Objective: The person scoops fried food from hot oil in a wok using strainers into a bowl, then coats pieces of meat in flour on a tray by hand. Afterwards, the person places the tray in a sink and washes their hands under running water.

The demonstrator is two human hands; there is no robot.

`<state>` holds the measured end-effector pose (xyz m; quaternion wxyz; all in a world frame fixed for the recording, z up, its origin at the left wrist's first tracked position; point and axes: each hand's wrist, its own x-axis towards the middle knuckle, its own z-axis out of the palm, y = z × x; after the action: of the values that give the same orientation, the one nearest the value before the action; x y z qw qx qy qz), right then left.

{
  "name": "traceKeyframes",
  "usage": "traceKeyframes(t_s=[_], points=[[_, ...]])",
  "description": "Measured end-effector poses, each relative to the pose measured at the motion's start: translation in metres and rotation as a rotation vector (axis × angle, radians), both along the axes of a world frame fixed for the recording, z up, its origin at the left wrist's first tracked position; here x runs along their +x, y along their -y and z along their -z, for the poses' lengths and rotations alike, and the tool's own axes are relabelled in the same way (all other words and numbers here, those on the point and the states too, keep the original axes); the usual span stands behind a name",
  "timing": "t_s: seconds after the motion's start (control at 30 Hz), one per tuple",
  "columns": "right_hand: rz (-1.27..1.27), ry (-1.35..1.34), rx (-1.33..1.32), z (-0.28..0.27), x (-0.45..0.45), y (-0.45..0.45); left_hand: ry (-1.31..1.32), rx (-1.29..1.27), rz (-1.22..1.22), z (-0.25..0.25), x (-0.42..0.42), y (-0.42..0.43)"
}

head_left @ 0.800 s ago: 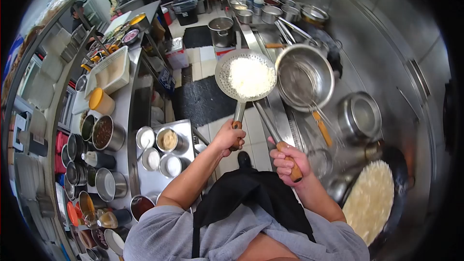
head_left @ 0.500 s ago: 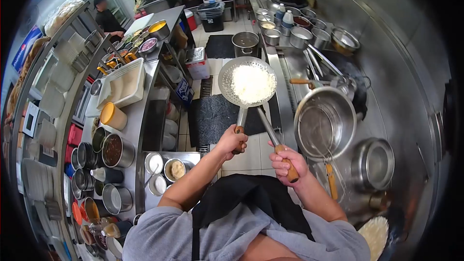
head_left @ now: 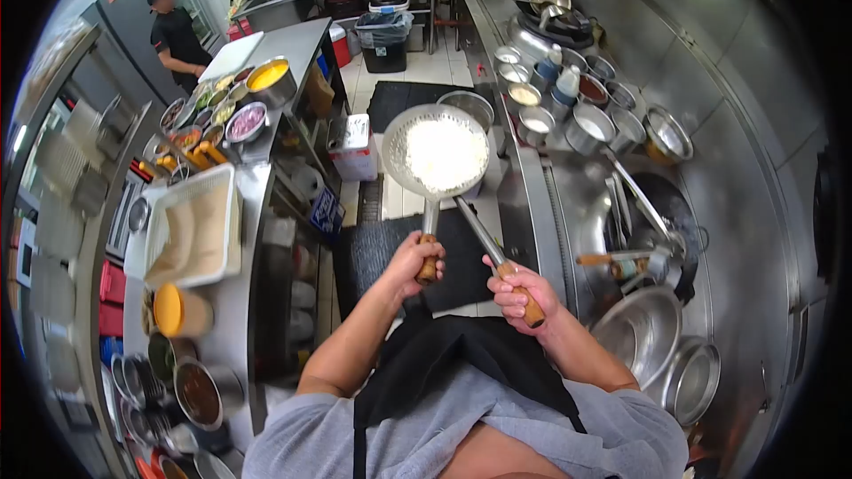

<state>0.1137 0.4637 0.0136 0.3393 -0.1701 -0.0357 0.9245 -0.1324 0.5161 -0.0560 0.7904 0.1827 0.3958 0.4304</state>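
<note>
Strainer [head_left: 394, 156] gripped in left hand [head_left: 415, 263], tool [head_left: 479, 229] in right hand [head_left: 524, 293]. White food [head_left: 444, 155] could be spilled if strainer is tipped.

Strainer [head_left: 396, 153]: silver-grey, dotted with holes; its handle [head_left: 428, 257] is brown. Food [head_left: 446, 154] in it: bright white. Second utensil [head_left: 481, 235]: silver shaft, brown grip [head_left: 524, 298]. Apron [head_left: 470, 346]: plain black. Shirt [head_left: 399, 426]: grey. Tub lid [head_left: 168, 309]: orange-yellow. Basket [head_left: 233, 217]: white, tan inside. Floor mat [head_left: 380, 241]: black. Chopped pieces [head_left: 247, 122] in bowl: purple-pink.
</note>
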Motion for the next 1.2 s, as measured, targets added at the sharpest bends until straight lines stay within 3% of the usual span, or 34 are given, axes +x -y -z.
traceKeyframes(t_s=[0.27,0.5,0.67,0.9,1.2], points=[[0.015,0.05,-0.075,0.007,-0.069,-0.179,-0.188,-0.049,0.066,0.011,-0.07,-0.194],[0.021,0.011,0.024,0.01,-0.109,-0.322,-0.073,-0.015,0.017,0.005,-0.116,-0.331],[-0.046,0.01,0.056,0.025,-0.122,-0.435,-0.11,-0.002,-0.012,0.021,-0.135,-0.433],[-0.138,-0.067,0.009,0.031,-0.148,-0.6,-0.218,-0.072,-0.088,0.006,-0.162,-0.574],[-0.173,-0.024,0.029,0.029,-0.199,-0.751,-0.228,-0.069,-0.123,0.014,-0.211,-0.712]])
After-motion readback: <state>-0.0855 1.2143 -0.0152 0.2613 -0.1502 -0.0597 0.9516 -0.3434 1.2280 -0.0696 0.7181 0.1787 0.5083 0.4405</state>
